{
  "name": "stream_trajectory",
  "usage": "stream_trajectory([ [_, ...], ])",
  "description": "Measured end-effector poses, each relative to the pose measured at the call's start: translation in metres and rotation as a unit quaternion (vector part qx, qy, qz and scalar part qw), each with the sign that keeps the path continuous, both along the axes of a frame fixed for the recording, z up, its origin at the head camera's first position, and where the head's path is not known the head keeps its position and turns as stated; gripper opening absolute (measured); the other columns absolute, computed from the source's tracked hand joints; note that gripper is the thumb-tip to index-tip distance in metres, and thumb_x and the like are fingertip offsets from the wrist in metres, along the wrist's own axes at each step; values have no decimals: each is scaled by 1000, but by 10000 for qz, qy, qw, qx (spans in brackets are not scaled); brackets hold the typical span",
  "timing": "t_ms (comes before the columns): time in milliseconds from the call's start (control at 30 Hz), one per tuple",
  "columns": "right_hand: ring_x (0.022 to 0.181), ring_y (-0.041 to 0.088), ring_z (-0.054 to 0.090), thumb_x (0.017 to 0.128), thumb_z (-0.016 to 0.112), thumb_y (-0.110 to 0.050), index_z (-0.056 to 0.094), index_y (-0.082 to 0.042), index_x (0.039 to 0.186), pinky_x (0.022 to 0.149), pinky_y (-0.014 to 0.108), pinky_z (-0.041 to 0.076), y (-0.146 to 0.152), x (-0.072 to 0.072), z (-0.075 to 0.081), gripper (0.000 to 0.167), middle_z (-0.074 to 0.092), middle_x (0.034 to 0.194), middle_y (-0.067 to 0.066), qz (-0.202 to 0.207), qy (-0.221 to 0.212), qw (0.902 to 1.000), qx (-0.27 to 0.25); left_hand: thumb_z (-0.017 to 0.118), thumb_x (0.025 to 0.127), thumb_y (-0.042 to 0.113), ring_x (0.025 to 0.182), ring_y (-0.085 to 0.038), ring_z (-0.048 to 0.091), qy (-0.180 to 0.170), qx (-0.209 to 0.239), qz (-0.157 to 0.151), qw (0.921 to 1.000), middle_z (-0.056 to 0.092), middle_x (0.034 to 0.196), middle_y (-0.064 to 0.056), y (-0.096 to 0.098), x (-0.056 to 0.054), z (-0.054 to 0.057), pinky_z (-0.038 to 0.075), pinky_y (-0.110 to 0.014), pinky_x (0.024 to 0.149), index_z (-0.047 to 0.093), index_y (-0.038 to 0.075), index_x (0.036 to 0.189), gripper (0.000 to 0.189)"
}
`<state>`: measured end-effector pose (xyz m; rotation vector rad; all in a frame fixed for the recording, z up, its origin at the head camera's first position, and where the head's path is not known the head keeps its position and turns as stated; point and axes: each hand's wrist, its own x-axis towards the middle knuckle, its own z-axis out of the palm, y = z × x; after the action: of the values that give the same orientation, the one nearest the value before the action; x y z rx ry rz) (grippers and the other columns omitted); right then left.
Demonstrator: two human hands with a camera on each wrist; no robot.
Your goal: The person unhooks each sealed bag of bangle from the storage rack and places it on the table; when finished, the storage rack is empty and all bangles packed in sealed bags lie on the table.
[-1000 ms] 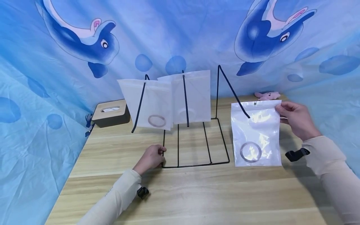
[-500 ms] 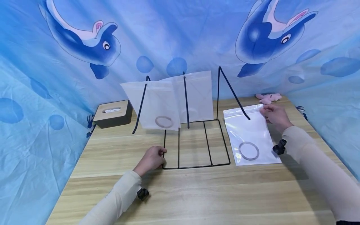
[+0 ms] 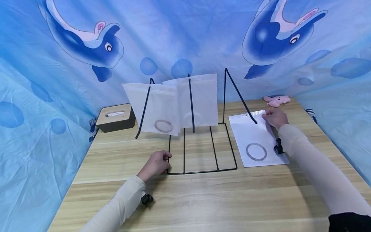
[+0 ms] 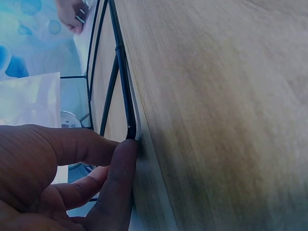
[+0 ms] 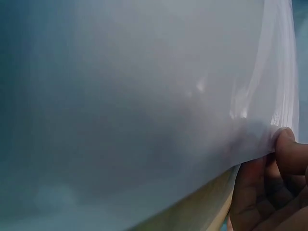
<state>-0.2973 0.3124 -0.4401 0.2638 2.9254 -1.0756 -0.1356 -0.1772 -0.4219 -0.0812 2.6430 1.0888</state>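
My right hand point(image 3: 276, 118) pinches the upper right corner of a white zip bag point(image 3: 244, 135) with a ring-shaped item point(image 3: 256, 151) in its lower part. The right wrist view has thumb and fingers point(image 5: 288, 149) at the bag's edge. The right hook point(image 3: 240, 93) of a black wire rack point(image 3: 203, 171) crosses the bag's top; whether it passes through the hole cannot be told. At the rack base's front left corner, my left hand point(image 3: 156, 164) pinches the wire, also seen in the left wrist view. Two more white bags point(image 3: 153, 103) hang on the left and middle hooks.
A tissue box point(image 3: 116, 118) stands at the back left of the wooden table point(image 3: 191, 203). Near the back right edge lies a pink plush toy point(image 3: 276, 100). A blue dolphin-print cloth point(image 3: 203, 32) hangs behind and along the sides.
My right hand has moved left and slightly away from me, bringing the bag's top toward the rack's right hook. The left hanging bag has swung a little. My left hand stays in place.
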Motion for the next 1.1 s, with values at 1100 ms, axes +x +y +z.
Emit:
stream_trajectory([
  [1100, 115, 45, 55, 106, 50, -23, 56, 7, 135, 93, 58, 48, -63, 19, 70, 43, 58, 129, 30, 886, 434, 9949, -226, 66, 77, -12, 75, -20, 60, -74, -20, -28, 10000, 57, 100, -10, -2, -3, -3, 57, -28, 55, 66, -3, 117, 42],
])
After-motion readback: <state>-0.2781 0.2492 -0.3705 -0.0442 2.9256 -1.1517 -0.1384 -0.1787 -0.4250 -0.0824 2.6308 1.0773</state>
